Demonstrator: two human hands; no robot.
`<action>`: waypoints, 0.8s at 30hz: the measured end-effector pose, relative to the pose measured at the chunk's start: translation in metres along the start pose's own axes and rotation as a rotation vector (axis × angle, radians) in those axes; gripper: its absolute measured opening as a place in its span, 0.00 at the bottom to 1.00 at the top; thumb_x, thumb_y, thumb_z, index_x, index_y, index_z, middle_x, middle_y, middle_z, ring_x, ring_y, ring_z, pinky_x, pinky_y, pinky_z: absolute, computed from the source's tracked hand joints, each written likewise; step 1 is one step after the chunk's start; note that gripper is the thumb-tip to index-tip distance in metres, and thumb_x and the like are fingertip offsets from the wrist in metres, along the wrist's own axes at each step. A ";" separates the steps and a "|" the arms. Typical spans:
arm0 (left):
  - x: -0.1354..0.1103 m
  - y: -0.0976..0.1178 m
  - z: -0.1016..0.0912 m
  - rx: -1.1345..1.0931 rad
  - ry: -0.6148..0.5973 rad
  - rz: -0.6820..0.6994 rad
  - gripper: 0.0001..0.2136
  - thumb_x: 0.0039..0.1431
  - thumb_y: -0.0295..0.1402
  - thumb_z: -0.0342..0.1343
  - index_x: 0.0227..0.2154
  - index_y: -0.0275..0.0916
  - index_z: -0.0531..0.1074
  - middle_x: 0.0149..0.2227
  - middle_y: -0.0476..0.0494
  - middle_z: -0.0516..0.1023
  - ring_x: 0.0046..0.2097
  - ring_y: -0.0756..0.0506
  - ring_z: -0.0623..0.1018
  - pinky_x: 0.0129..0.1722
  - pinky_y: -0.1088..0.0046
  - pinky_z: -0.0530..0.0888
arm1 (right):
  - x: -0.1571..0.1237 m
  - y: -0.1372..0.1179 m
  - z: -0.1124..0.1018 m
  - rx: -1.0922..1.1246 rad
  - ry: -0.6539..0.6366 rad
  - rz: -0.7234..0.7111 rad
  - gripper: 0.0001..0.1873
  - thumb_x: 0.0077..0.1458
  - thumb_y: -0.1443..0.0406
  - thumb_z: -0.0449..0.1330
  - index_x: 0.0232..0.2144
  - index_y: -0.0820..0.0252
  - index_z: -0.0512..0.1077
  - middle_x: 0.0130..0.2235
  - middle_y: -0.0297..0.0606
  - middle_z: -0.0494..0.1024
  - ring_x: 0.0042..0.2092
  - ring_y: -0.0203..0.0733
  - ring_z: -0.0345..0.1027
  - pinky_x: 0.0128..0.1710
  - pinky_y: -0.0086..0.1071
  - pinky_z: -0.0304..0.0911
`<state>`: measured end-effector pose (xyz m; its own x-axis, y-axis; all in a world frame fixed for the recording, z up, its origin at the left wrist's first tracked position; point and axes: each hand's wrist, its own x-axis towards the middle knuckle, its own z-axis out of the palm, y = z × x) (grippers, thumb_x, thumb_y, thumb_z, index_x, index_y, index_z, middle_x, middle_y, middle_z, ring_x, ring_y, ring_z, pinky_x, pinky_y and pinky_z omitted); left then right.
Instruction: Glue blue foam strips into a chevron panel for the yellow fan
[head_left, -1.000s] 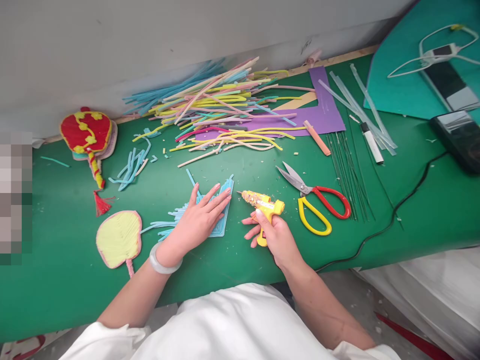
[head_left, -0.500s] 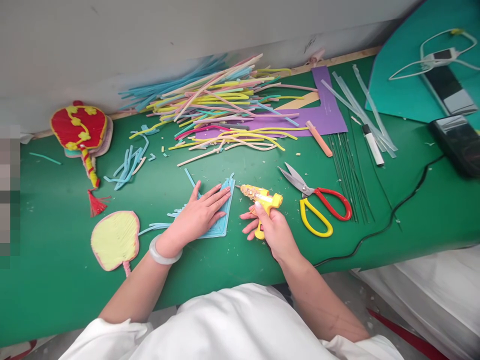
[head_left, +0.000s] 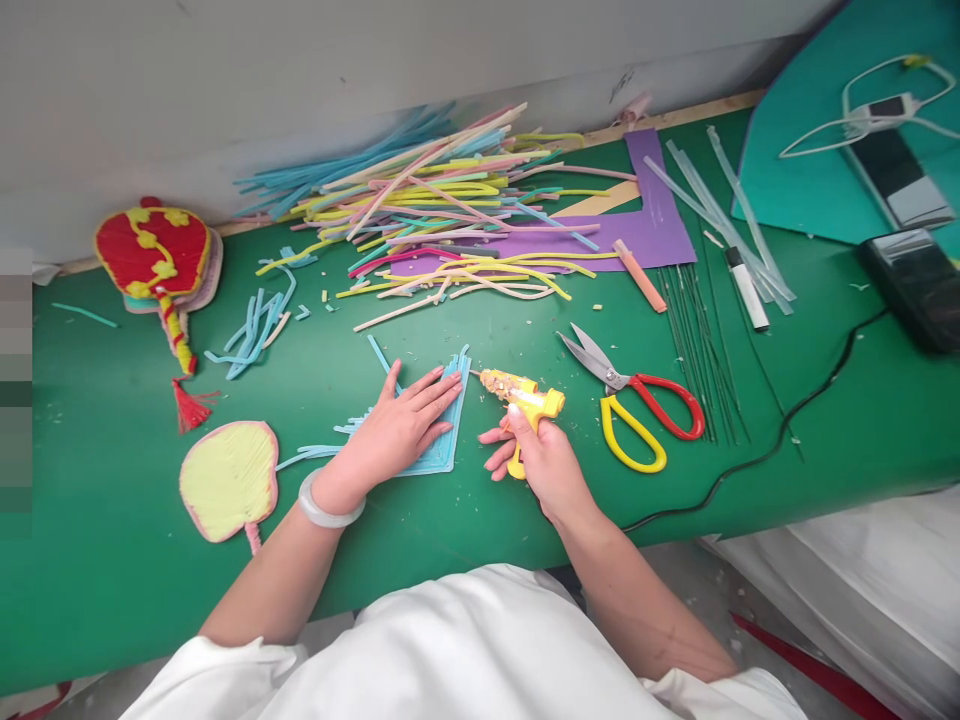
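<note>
A: What is happening now at the green surface (head_left: 465,540)?

B: From where I am standing, the left hand (head_left: 405,415) is lying flat on the blue piece (head_left: 444,455), its fingers stretched and a little spread, pinching nothing. I am judging this as a step of pressing and steadying.

A: And the right hand (head_left: 553,465)?

B: It is gripping a yellow glue gun (head_left: 536,400), the thumb resting on the handle and some fingers reaching loosely past it. The nozzle is pointing at the right edge of the piece – just beside it; I cannot tell if they are touching.

A: What is the next move calling for, in your opinion?

B: For careful aiming, I believe, with the left fingers staying away from a tip which could be hot.

A: Which materials are you noticing?

B: The blue piece is showing thin strips, laid close, with one straight corner. Beyond it, a pile of coloured strips (head_left: 450,190) is lying tangled. The scissors (head_left: 649,395) are resting open – metal blades, smooth red and yellow handles. Leftward, a pale yellow fan (head_left: 229,480) is showing a ridged face and pink rim.
</note>
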<state>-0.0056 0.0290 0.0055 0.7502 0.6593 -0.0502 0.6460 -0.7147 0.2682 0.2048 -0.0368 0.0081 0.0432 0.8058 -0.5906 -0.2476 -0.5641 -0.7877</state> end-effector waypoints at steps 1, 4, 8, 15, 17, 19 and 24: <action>0.000 0.000 0.000 0.000 0.000 0.000 0.25 0.72 0.37 0.43 0.68 0.44 0.51 0.67 0.41 0.61 0.69 0.39 0.60 0.68 0.41 0.39 | 0.000 0.000 0.000 -0.001 -0.001 0.002 0.27 0.56 0.42 0.58 0.32 0.60 0.67 0.33 0.41 0.82 0.21 0.36 0.73 0.18 0.28 0.71; 0.000 0.000 0.000 -0.002 -0.002 -0.003 0.25 0.72 0.38 0.43 0.68 0.43 0.50 0.67 0.41 0.61 0.69 0.39 0.60 0.68 0.41 0.38 | 0.000 0.000 0.001 0.002 0.000 0.010 0.27 0.56 0.41 0.58 0.32 0.60 0.67 0.31 0.41 0.81 0.20 0.36 0.73 0.18 0.29 0.70; 0.000 0.000 0.000 -0.011 -0.001 -0.005 0.25 0.72 0.38 0.43 0.68 0.44 0.51 0.67 0.41 0.61 0.69 0.39 0.60 0.68 0.41 0.38 | -0.001 0.001 0.001 0.010 -0.007 0.010 0.27 0.55 0.41 0.58 0.32 0.60 0.67 0.30 0.40 0.81 0.21 0.37 0.73 0.18 0.29 0.71; 0.000 -0.001 0.000 -0.016 -0.009 -0.007 0.24 0.72 0.39 0.42 0.68 0.45 0.51 0.67 0.41 0.61 0.69 0.39 0.59 0.68 0.41 0.38 | -0.004 0.002 0.000 0.001 -0.008 0.012 0.27 0.56 0.41 0.57 0.32 0.60 0.66 0.28 0.39 0.80 0.20 0.37 0.73 0.18 0.29 0.70; 0.000 -0.001 0.000 -0.015 -0.011 -0.008 0.24 0.72 0.39 0.42 0.68 0.45 0.51 0.67 0.41 0.61 0.69 0.39 0.59 0.68 0.41 0.38 | -0.005 0.003 -0.001 0.002 -0.014 0.015 0.27 0.56 0.41 0.57 0.32 0.60 0.66 0.28 0.38 0.80 0.21 0.37 0.73 0.18 0.29 0.70; 0.000 -0.001 0.001 -0.017 -0.011 -0.010 0.24 0.72 0.39 0.42 0.68 0.45 0.51 0.67 0.41 0.60 0.69 0.39 0.59 0.68 0.41 0.39 | -0.005 0.004 -0.001 0.005 -0.024 0.015 0.27 0.56 0.41 0.57 0.32 0.60 0.66 0.28 0.38 0.80 0.21 0.38 0.73 0.18 0.30 0.70; 0.000 -0.002 0.002 -0.019 -0.003 -0.008 0.24 0.72 0.39 0.43 0.68 0.45 0.51 0.67 0.41 0.61 0.69 0.39 0.59 0.68 0.40 0.39 | -0.007 0.005 -0.002 0.013 -0.031 0.018 0.27 0.55 0.41 0.58 0.32 0.59 0.66 0.26 0.36 0.79 0.21 0.37 0.73 0.18 0.30 0.70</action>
<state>-0.0069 0.0296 0.0026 0.7453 0.6644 -0.0554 0.6495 -0.7047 0.2857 0.2049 -0.0457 0.0078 0.0086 0.8006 -0.5992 -0.2603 -0.5768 -0.7743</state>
